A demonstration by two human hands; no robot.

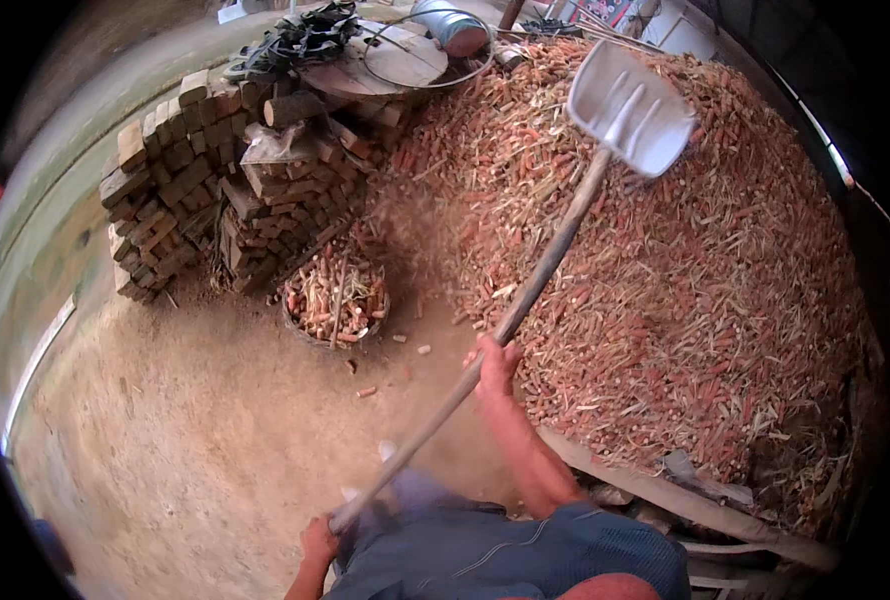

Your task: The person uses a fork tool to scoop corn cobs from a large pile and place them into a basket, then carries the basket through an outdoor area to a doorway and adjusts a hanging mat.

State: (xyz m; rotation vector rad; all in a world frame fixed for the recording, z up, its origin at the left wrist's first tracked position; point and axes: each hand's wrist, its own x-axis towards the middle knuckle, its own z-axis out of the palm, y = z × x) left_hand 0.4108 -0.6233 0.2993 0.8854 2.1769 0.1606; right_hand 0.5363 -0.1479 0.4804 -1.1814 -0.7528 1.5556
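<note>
A long-handled shovel (537, 275) slants across the view from my waist up to the far right. Its pale, ribbed blade (633, 108) is over the far part of a big heap of corn cobs (655, 310), with nothing lying on it. My left hand (319, 541) grips the butt end of the wooden shaft near my left hip. Farther up the shaft, my right hand (496, 364) is wrapped round it, close to the heap's near left edge. A round basket (310, 338) filled with cobs stands on the dirt floor, left of the shaft.
Stacked bricks (170, 170) rise behind the basket at the far left. Dark items (300, 40), a round board (395, 62) and a bucket (452, 25) are at the back. A wooden beam (665, 495) borders the heap's near side. Several loose cobs (367, 392) lie on the floor.
</note>
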